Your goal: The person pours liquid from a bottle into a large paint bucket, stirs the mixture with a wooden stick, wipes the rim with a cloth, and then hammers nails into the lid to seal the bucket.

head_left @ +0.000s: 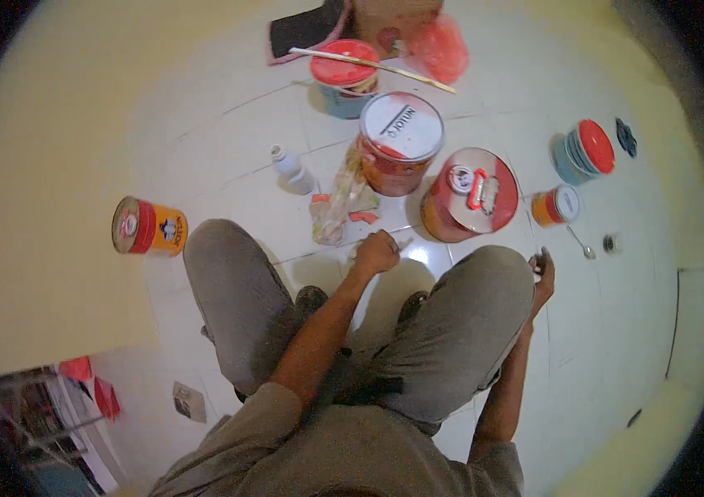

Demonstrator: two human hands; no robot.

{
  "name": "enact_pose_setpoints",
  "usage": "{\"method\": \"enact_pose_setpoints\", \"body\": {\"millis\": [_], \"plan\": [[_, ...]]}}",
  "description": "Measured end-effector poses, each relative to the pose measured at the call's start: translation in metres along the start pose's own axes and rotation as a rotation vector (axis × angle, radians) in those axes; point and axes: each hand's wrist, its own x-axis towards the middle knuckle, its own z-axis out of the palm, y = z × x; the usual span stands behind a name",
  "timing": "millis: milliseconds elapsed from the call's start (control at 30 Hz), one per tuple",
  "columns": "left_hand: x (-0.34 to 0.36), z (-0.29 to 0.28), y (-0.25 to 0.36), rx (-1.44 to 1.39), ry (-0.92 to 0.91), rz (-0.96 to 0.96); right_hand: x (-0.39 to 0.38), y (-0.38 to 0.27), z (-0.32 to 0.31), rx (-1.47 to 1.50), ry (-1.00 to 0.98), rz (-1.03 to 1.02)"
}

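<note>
My left hand (378, 252) is low over the floor between my knees, its fingers mostly curled and one finger pointing right. Whatever it grips, if anything, is hidden. Beside my right knee, my right hand (543, 280) has loosely bent, parted fingers, with no held thing visible; the knee hides part of it. Just beyond the left hand lies a crumpled clear plastic bag (332, 217). A large red paint can (443, 207) stands in front of my right knee, with a red-handled tool (478, 190) and a small round tin (461, 178) on its lid.
Another large paint can (401, 176) and a red-lidded bucket (348, 101) bearing a long stick (368, 64) stand farther off. A white bottle (292, 171) is left of them. One can (161, 228) stands left. Right are a small can (549, 207), spoon (581, 243), jar (612, 243) and bucket (571, 157).
</note>
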Motion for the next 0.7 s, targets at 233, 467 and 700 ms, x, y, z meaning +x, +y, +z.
{"method": "enact_pose_setpoints", "body": {"millis": [233, 467, 700], "plan": [[-0.017, 0.039, -0.034, 0.288, -0.021, -0.094, 0.106, -0.117, 0.070, -0.081, -0.516, -0.818], [-0.024, -0.004, -0.017, 0.059, 0.298, -0.179, 0.157, -0.137, 0.081, -0.295, -0.928, -1.032], [-0.020, -0.041, -0.112, 0.323, 0.895, -0.156, 0.175, -0.145, 0.097, -0.266, -1.050, -1.076]]}}
